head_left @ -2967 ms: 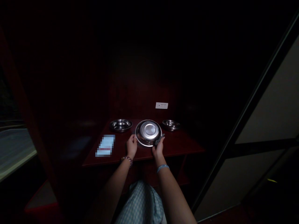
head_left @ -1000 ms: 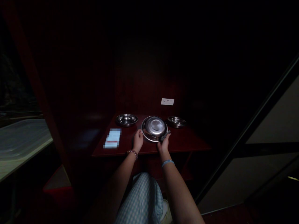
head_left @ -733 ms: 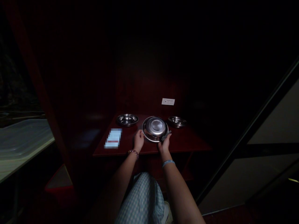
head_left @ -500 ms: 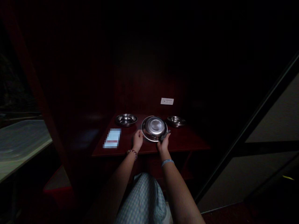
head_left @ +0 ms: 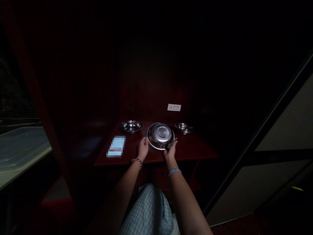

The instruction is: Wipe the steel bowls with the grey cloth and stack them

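Between my hands a shiny metal bowl is tipped with its underside turned up toward me. My left hand pinches its rim at the left. At the lower right of the rim, my right hand presses a dark grey cloth to the bowl while gripping it. Farther back on the red-brown desk, another metal bowl stands upright at the left. A small stack of metal bowls is behind and to the right of the held one.
A pixelated light rectangle lies at the desk's left side. A white wall socket is on the back panel. Dark panels enclose the desk on both sides. At far left is a table with a clear covering, with a red-sided stool below.
The whole view has shifted slightly, so the desk and its contents appear a little lower and to the left. Both hands keep the same grip on the tilted bowl.
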`<state>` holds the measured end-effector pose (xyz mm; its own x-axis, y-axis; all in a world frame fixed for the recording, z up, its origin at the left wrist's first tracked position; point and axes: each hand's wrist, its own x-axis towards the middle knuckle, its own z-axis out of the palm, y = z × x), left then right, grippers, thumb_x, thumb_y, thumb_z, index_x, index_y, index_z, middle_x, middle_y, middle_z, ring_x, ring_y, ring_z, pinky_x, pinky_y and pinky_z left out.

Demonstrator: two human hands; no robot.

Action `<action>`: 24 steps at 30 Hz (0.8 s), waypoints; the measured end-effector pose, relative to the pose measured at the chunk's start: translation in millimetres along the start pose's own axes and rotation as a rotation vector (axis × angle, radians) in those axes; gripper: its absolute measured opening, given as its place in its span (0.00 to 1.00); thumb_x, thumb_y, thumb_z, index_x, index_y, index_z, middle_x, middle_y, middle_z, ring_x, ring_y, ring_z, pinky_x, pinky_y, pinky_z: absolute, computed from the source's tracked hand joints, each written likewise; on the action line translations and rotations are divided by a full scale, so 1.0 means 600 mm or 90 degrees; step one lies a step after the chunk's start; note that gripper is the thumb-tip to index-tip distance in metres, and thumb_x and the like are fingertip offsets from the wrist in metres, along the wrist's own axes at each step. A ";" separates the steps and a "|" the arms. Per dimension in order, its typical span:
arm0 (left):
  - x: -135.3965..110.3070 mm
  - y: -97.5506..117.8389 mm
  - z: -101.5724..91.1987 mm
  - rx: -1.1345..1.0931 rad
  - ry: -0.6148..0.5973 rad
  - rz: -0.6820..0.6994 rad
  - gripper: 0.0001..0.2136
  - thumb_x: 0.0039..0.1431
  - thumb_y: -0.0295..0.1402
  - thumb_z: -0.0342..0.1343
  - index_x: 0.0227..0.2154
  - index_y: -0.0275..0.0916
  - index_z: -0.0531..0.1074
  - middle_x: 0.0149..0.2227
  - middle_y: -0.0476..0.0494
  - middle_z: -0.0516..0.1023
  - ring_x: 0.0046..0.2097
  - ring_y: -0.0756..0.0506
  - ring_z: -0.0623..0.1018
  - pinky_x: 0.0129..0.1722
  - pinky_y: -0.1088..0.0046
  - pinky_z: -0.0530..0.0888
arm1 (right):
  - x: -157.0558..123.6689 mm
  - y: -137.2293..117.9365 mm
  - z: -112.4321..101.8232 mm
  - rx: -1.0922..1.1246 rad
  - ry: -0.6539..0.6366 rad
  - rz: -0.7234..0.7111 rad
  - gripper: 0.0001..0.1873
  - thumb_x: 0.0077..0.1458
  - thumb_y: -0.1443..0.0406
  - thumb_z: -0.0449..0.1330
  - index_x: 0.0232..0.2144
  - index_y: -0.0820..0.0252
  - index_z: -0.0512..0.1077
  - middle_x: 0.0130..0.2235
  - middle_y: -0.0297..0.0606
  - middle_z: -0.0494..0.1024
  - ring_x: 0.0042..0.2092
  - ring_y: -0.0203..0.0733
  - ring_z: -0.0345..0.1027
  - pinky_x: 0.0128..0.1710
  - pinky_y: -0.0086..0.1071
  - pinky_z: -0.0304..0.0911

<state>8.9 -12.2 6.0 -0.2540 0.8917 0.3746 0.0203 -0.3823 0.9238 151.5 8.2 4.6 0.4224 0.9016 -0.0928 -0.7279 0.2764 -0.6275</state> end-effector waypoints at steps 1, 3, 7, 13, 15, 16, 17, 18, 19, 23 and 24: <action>0.000 0.000 0.000 0.001 0.001 0.001 0.12 0.66 0.31 0.47 0.25 0.41 0.65 0.23 0.51 0.70 0.28 0.49 0.71 0.31 0.75 0.66 | -0.001 0.000 0.001 0.007 0.000 0.002 0.30 0.70 0.47 0.43 0.54 0.58 0.74 0.54 0.44 0.81 0.54 0.42 0.76 0.56 0.41 0.71; 0.000 -0.001 -0.001 0.005 0.000 0.006 0.12 0.66 0.31 0.47 0.25 0.41 0.65 0.23 0.51 0.70 0.28 0.49 0.70 0.31 0.75 0.66 | -0.001 0.000 0.001 0.005 -0.004 0.000 0.31 0.70 0.47 0.43 0.55 0.60 0.73 0.55 0.45 0.80 0.55 0.42 0.75 0.56 0.41 0.70; 0.002 -0.008 -0.002 0.013 0.001 0.007 0.11 0.65 0.32 0.48 0.26 0.41 0.67 0.24 0.51 0.71 0.28 0.49 0.71 0.31 0.75 0.66 | 0.002 0.004 -0.005 -0.001 -0.008 -0.013 0.29 0.69 0.47 0.44 0.54 0.60 0.72 0.55 0.45 0.80 0.55 0.41 0.75 0.56 0.41 0.71; 0.004 -0.014 -0.002 -0.007 -0.011 0.011 0.11 0.66 0.37 0.49 0.27 0.41 0.67 0.25 0.50 0.72 0.29 0.49 0.72 0.31 0.75 0.67 | 0.006 0.008 -0.011 0.016 -0.024 -0.015 0.28 0.68 0.47 0.46 0.51 0.58 0.74 0.51 0.44 0.82 0.54 0.43 0.76 0.54 0.43 0.72; 0.004 -0.013 -0.001 -0.007 -0.010 0.009 0.12 0.65 0.38 0.50 0.26 0.41 0.67 0.25 0.51 0.71 0.29 0.49 0.72 0.31 0.75 0.66 | 0.005 0.007 -0.009 0.013 -0.029 -0.010 0.28 0.68 0.47 0.45 0.52 0.57 0.74 0.52 0.44 0.82 0.55 0.42 0.76 0.56 0.44 0.71; 0.004 -0.013 -0.001 -0.008 -0.010 0.008 0.12 0.65 0.37 0.50 0.26 0.41 0.67 0.25 0.51 0.71 0.29 0.49 0.72 0.31 0.75 0.66 | 0.003 0.005 -0.008 0.013 -0.026 -0.006 0.28 0.69 0.47 0.44 0.53 0.57 0.74 0.52 0.43 0.82 0.55 0.42 0.76 0.57 0.44 0.71; 0.004 -0.012 -0.001 -0.008 -0.010 0.008 0.12 0.66 0.37 0.50 0.26 0.41 0.67 0.25 0.51 0.71 0.29 0.49 0.72 0.31 0.75 0.66 | 0.002 0.004 -0.007 0.017 -0.019 -0.002 0.28 0.69 0.47 0.44 0.53 0.57 0.74 0.53 0.43 0.82 0.56 0.42 0.76 0.58 0.44 0.70; 0.004 -0.012 -0.001 -0.008 -0.012 0.008 0.11 0.66 0.36 0.50 0.27 0.41 0.67 0.25 0.51 0.71 0.29 0.49 0.72 0.31 0.75 0.66 | 0.000 0.003 -0.005 0.021 -0.011 0.000 0.28 0.69 0.48 0.44 0.53 0.57 0.74 0.54 0.43 0.81 0.56 0.41 0.75 0.59 0.44 0.69; 0.004 -0.011 -0.001 -0.010 -0.013 0.008 0.11 0.66 0.35 0.49 0.27 0.41 0.67 0.25 0.51 0.71 0.29 0.49 0.72 0.31 0.75 0.66 | -0.002 0.002 -0.003 0.025 -0.006 0.001 0.28 0.69 0.48 0.44 0.53 0.57 0.74 0.54 0.43 0.81 0.57 0.41 0.75 0.60 0.44 0.68; 0.004 -0.010 -0.001 -0.022 -0.012 0.012 0.10 0.67 0.34 0.49 0.30 0.40 0.69 0.26 0.50 0.71 0.28 0.49 0.71 0.30 0.75 0.67 | -0.004 0.001 0.002 0.032 -0.006 -0.003 0.29 0.69 0.48 0.43 0.54 0.59 0.73 0.55 0.45 0.80 0.58 0.41 0.74 0.61 0.44 0.66; 0.004 -0.010 -0.001 -0.022 -0.010 0.014 0.10 0.67 0.35 0.49 0.30 0.40 0.69 0.26 0.50 0.72 0.28 0.49 0.71 0.30 0.74 0.67 | -0.003 0.001 0.001 0.032 -0.009 -0.004 0.29 0.69 0.49 0.43 0.54 0.59 0.73 0.56 0.45 0.80 0.58 0.41 0.74 0.61 0.44 0.66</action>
<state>7.5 -7.8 1.6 -0.2386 0.8865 0.3965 -0.0081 -0.4101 0.9120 149.7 6.8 4.9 0.4198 0.9044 -0.0769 -0.7516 0.2988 -0.5880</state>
